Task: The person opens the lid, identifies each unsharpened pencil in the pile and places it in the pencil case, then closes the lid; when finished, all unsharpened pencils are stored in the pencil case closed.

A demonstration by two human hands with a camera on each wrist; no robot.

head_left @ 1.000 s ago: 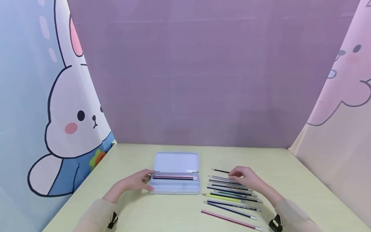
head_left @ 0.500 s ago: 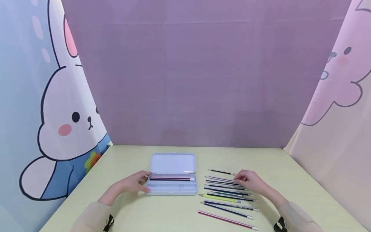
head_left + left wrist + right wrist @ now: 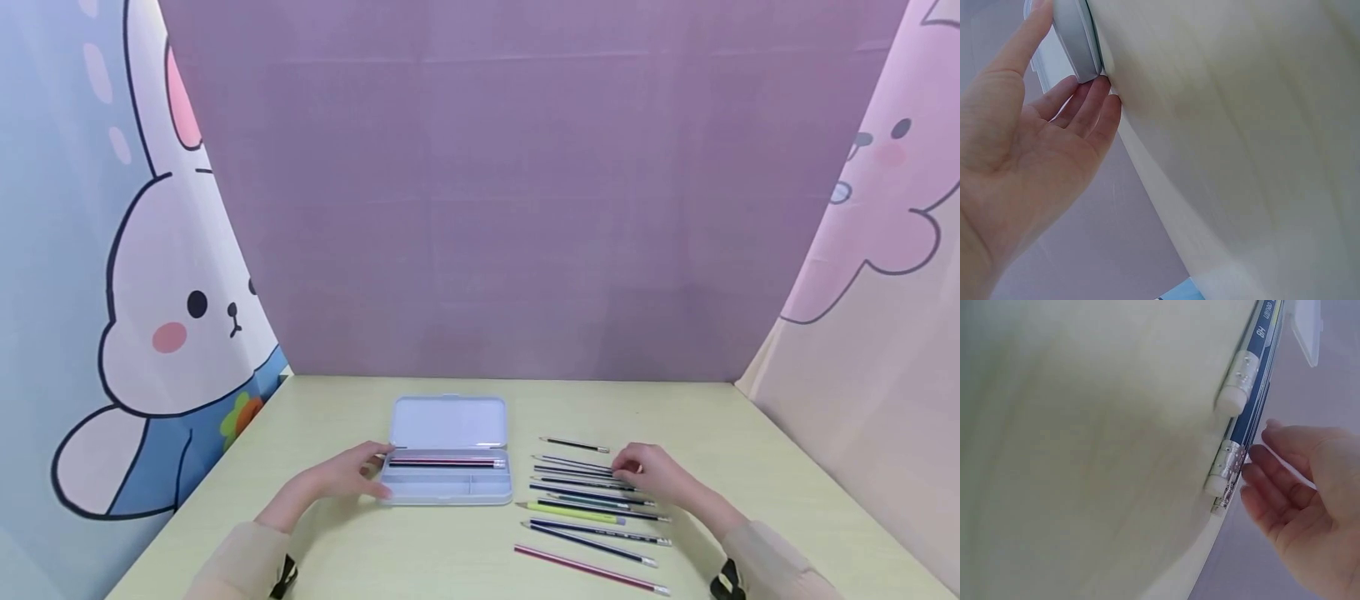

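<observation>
My left hand [image 3: 347,473] grips the left end of an open white pencil case [image 3: 491,489], thumb at its near side and fingers at the far corner. Several pencils [image 3: 442,463] lie in the case's rear compartment. In the left wrist view, the left hand's [image 3: 1041,125] fingertips touch the edge of the case [image 3: 1079,44]. To the right, my right hand [image 3: 654,475] pinches the eraser end of a dark pencil [image 3: 566,461] near the back of a row; its fingertips hide that end. In the right wrist view, the right hand [image 3: 1304,487] is beside several white-eraser pencils [image 3: 1247,375].
A short black pencil [image 3: 576,444] lies behind the row. Nearer the front are a yellow-green pencil [image 3: 573,512], dark pencils [image 3: 592,543] and a red pencil [image 3: 588,570]. A purple cloth [image 3: 510,208] stands behind the pale table [image 3: 337,408], with printed curtains on both sides.
My right hand has moved slightly right and nearer from the short black pencil, uncovering its eraser end, to the dark pencil in the row. My left hand stays on the case.
</observation>
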